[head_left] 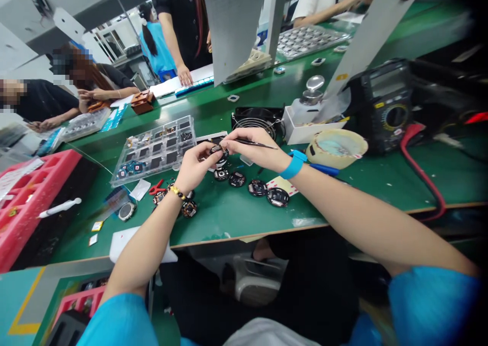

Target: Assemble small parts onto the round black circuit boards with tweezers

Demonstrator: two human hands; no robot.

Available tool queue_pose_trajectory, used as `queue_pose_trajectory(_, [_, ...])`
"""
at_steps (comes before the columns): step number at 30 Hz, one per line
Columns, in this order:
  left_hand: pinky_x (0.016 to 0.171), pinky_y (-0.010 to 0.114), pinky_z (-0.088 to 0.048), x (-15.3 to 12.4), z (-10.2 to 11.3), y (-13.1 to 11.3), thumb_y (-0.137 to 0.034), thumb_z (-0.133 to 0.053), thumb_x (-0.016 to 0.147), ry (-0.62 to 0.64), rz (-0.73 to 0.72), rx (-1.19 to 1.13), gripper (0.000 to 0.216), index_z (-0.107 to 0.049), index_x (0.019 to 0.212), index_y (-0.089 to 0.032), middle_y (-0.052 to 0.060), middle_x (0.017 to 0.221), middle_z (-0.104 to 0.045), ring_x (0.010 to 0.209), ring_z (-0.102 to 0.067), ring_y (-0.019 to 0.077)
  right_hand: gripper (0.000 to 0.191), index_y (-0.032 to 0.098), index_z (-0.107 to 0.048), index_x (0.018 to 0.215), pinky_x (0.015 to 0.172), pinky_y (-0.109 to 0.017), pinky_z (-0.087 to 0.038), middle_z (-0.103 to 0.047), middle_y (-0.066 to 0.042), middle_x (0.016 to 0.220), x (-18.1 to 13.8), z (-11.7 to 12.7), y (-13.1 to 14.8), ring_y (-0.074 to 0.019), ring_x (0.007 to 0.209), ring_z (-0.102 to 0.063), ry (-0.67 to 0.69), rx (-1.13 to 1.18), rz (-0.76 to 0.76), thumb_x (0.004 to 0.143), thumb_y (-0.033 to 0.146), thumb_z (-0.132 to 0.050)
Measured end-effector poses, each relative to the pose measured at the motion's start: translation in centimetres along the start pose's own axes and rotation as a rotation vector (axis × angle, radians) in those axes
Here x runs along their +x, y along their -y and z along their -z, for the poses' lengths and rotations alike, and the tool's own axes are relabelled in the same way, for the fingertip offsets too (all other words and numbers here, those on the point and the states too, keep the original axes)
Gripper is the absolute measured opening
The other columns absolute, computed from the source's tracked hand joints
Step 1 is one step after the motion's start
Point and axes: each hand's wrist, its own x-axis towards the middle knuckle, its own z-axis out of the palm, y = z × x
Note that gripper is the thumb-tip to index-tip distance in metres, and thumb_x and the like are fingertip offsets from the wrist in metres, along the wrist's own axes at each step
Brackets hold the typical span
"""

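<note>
My left hand [195, 166] pinches a small round black electronic module [221, 155] between thumb and fingers, above the green bench. Closed around dark, thin tweezers [256, 143], my right hand [263, 151] meets the left at the module; the tips are too small to make out. Below my hands lie several similar round modules, among them one [278, 197] at the right and one [237, 179] nearer the middle. More modules [189, 208] sit beside my left wrist, partly hidden by it. Red-handled pliers or cutters [157, 187] lie there too.
A clear compartment tray [152, 150] of parts stands left of my hands. Behind them are a fan [257, 122] and a white holder [305, 127] with a dispenser bottle. A tape roll [337, 148] and a multimeter [389, 102] stand right. Red foam trays [30, 193] rise at left.
</note>
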Motion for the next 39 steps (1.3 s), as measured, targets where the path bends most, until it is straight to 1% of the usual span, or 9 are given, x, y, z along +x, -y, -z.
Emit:
queue_pose_trajectory(4, [0.062, 0.024, -0.059, 0.0, -0.1, 0.2, -0.043, -0.080, 0.083, 0.007, 0.007, -0.005, 0.031, -0.072, 0.094, -0.015, 0.004, 0.083, -0.068, 0.071, -0.060, 0.0135, 0.025, 0.017, -0.073, 0.091, 0.070, -0.028, -0.046, -0.073, -0.003, 0.078, 0.0, -0.1, -0.7, -0.0163, 0.074, -0.064, 0.000, -0.081, 0.038, 0.097, 0.039, -0.063])
queue_pose_trajectory(9, [0.061, 0.023, -0.058, 0.1, -0.4, 0.4, -0.045, -0.082, 0.080, -0.007, 0.063, -0.041, 0.033, -0.071, 0.089, -0.015, 0.001, 0.078, -0.065, 0.065, -0.060, 0.0114, 0.027, 0.020, -0.069, 0.098, 0.073, -0.031, -0.042, -0.077, -0.006, 0.098, -0.7, -0.3, -0.7, -0.0206, 0.087, -0.068, -0.074, -0.500, 0.261, 0.106, 0.038, -0.051])
queue_pose_trajectory(13, [0.060, 0.022, -0.057, -0.2, -1.0, -0.2, -0.044, -0.084, 0.076, -0.027, 0.161, -0.169, 0.034, -0.070, 0.090, -0.016, 0.000, 0.081, -0.066, 0.062, -0.060, 0.0093, 0.033, 0.021, -0.067, 0.099, 0.073, -0.032, -0.042, -0.076, -0.008, 0.100, -1.1, -0.7, 0.0, -0.0214, 0.090, -0.068, -0.130, -0.628, 0.312, 0.110, 0.040, -0.042])
queue_pose_trajectory(18, [0.060, 0.022, -0.058, -0.4, -1.0, -0.7, -0.040, -0.085, 0.074, -0.030, 0.211, -0.253, 0.032, -0.070, 0.090, -0.016, 0.000, 0.084, -0.066, 0.061, -0.060, 0.0082, 0.039, 0.022, -0.064, 0.096, 0.076, -0.032, -0.044, -0.075, -0.007, 0.097, -1.2, -0.9, 0.4, -0.0205, 0.089, -0.066, -0.179, -0.560, 0.343, 0.111, 0.045, -0.037])
queue_pose_trajectory(26, [0.066, 0.020, -0.059, 0.3, -0.2, 0.0, -0.041, -0.085, 0.077, -0.098, 0.103, -0.197, 0.032, -0.070, 0.090, -0.017, 0.001, 0.089, -0.068, 0.077, -0.064, 0.0113, 0.045, 0.023, -0.062, 0.093, 0.077, -0.030, -0.046, -0.072, -0.003, 0.089, -0.9, -0.1, 1.3, -0.0184, 0.080, -0.065, -0.291, -0.268, 0.269, 0.106, 0.061, -0.043])
queue_pose_trajectory(29, [0.068, 0.023, -0.060, 0.0, 0.6, -0.9, -0.040, -0.085, 0.078, 0.031, 0.099, -0.116, 0.030, -0.072, 0.093, -0.017, 0.003, 0.090, -0.070, 0.079, -0.066, 0.0137, 0.042, 0.023, -0.064, 0.095, 0.077, -0.030, -0.046, -0.073, -0.002, 0.088, -0.7, -0.1, 1.1, -0.0180, 0.080, -0.065, -0.293, -0.218, 0.236, 0.105, 0.060, -0.048])
queue_pose_trajectory(34, [0.065, 0.024, -0.057, -0.8, 1.8, -2.5, -0.030, -0.085, 0.077, 0.609, 0.144, 0.230, 0.038, -0.076, 0.113, -0.022, 0.007, 0.103, -0.076, 0.074, -0.068, 0.0148, 0.035, 0.022, -0.065, 0.098, 0.076, -0.030, -0.044, -0.073, -0.001, 0.088, -0.6, -0.2, 0.5, -0.0170, 0.079, -0.063, -0.264, -0.188, 0.240, 0.106, 0.054, -0.051])
queue_pose_trajectory(36, [0.062, 0.022, -0.053, -1.1, 1.6, -2.6, -0.028, -0.083, 0.079, 0.685, 0.094, 0.394, 0.024, -0.080, 0.102, -0.023, 0.004, 0.095, -0.078, 0.068, -0.065, 0.0135, 0.034, 0.022, -0.066, 0.098, 0.076, -0.030, -0.043, -0.072, -0.001, 0.088, -0.6, -0.3, 0.4, -0.0164, 0.077, -0.061, -0.234, -0.198, 0.248, 0.106, 0.052, -0.052])
queue_pose_trajectory(39, [0.066, 0.023, -0.053, -1.3, 1.0, -2.4, -0.030, -0.080, 0.082, 0.660, 0.069, 0.494, 0.019, -0.081, 0.100, -0.024, 0.004, 0.094, -0.079, 0.077, -0.069, 0.0168, 0.032, 0.022, -0.066, 0.097, 0.077, -0.030, -0.043, -0.072, -0.001, 0.087, -0.6, -0.4, 0.1, -0.0155, 0.076, -0.061, -0.195, -0.187, 0.260, 0.106, 0.050, -0.053])
